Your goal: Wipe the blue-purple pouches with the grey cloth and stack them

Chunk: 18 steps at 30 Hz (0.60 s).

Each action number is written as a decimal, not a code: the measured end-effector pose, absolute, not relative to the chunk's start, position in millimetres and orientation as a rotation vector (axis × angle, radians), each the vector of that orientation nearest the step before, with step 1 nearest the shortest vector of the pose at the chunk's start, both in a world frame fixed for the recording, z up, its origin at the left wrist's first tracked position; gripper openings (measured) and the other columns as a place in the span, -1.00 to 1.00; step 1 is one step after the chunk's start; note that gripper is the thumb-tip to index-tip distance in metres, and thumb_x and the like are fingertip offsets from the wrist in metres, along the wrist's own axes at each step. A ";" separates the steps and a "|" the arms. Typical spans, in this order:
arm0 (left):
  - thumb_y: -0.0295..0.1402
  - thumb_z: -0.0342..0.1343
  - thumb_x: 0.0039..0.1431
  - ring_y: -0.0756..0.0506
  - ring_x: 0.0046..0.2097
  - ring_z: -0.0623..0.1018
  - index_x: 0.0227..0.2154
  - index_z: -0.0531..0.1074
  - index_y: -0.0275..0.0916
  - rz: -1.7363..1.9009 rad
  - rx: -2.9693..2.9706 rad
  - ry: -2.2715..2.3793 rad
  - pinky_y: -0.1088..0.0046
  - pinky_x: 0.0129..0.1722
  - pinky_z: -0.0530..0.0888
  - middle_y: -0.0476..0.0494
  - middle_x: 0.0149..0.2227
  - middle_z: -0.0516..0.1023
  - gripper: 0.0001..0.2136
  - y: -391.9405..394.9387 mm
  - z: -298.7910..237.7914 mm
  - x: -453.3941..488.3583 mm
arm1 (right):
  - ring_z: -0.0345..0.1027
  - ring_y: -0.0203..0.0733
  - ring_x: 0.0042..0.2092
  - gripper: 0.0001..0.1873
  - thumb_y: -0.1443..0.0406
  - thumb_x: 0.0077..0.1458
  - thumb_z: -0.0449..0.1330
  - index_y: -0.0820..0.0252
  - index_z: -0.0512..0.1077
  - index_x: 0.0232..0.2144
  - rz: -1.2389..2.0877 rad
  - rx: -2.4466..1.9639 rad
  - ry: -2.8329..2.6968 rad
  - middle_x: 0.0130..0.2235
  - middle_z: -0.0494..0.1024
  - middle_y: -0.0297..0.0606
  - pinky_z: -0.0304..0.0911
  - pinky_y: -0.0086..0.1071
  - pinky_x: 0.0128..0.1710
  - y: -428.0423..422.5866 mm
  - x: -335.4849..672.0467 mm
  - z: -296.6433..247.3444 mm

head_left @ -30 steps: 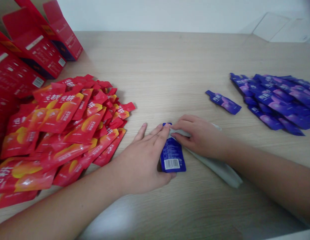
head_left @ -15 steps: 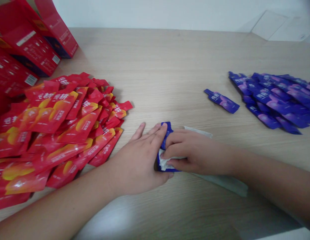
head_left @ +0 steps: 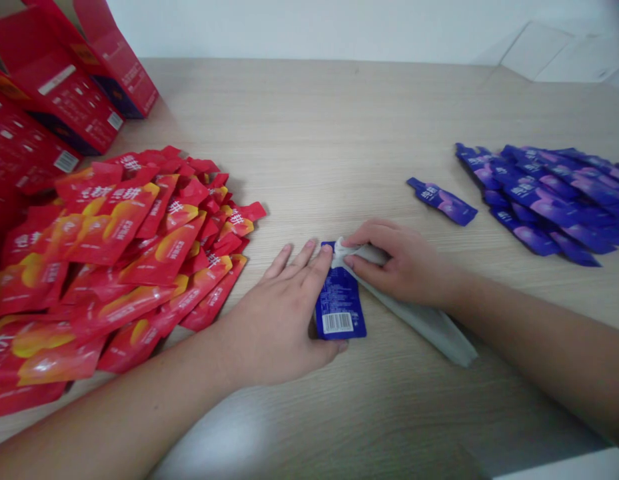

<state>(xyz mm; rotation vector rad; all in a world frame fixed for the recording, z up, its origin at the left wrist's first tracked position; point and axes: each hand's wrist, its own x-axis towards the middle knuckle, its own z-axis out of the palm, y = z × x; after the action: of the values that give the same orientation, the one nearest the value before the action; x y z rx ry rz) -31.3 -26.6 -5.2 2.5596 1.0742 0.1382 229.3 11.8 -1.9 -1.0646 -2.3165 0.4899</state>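
Observation:
A dark blue pouch lies on the table, its printed back with the barcode facing up. My left hand lies spread out at its left side, the index fingertip touching the pouch near the top and the thumb at its lower edge. My right hand is closed on a bunched white cloth, pressing one end against the pouch's neck. The rest of the cloth trails over the table to the lower right, under the hand and wrist.
A heap of red and yellow pouches covers the left side, with red cartons behind it. To the right, a single blue pouch lies near a pile of blue pouches. A white wall bounds the table at the back.
My right hand has moved the cloth up from the pouch's lower part to its neck, uncovering the barcode. The cloth's trailing end has shifted left and up. My left hand stays in place.

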 end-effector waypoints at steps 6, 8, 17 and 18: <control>0.09 0.31 0.18 -0.42 0.60 0.05 0.56 -0.17 -0.38 0.176 2.535 1.058 -0.14 0.59 -0.08 -0.54 0.58 0.05 0.12 -27.0 -4.1 -30.1 | 0.56 -0.13 -0.01 -0.84 0.33 0.31 0.35 0.14 0.60 -0.05 0.947 -0.694 -2.524 -0.08 0.68 -0.21 0.42 -0.27 0.04 -10.2 221.4 13.8; 0.07 0.29 0.20 -0.41 0.60 0.09 0.56 -0.14 -0.37 0.183 2.522 1.057 -0.14 0.59 -0.09 -0.53 0.57 0.06 0.08 -27.2 -2.7 -29.4 | 0.55 -0.14 -0.02 -0.85 0.33 0.31 0.35 0.13 0.63 -0.07 0.983 -0.649 -2.601 -0.10 0.68 -0.23 0.40 -0.27 0.05 -13.5 217.4 14.2; 0.08 0.33 0.17 -0.40 0.60 0.06 0.57 -0.20 -0.39 0.171 2.522 1.058 -0.13 0.59 -0.12 -0.55 0.57 0.07 0.15 -27.6 -5.7 -30.1 | 0.50 -0.01 0.06 -0.91 0.29 0.39 0.30 0.13 0.62 -0.13 0.698 -0.901 -2.657 -0.01 0.64 -0.14 0.35 -0.12 0.12 -1.3 212.7 7.4; 0.08 0.32 0.17 -0.40 0.60 0.06 0.57 -0.21 -0.41 0.162 2.530 1.060 -0.12 0.59 -0.13 -0.55 0.57 0.06 0.15 -27.8 -5.8 -30.4 | 0.50 0.00 0.04 -0.90 0.28 0.39 0.29 0.13 0.61 -0.11 0.660 -0.948 -2.652 -0.01 0.63 -0.14 0.36 -0.12 0.09 1.7 213.8 6.7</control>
<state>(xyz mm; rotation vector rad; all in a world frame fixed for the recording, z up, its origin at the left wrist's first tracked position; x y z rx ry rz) -30.4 -27.8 -5.8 2.5295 1.0596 0.1622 213.8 1.7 6.7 -0.9480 -2.6518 0.6599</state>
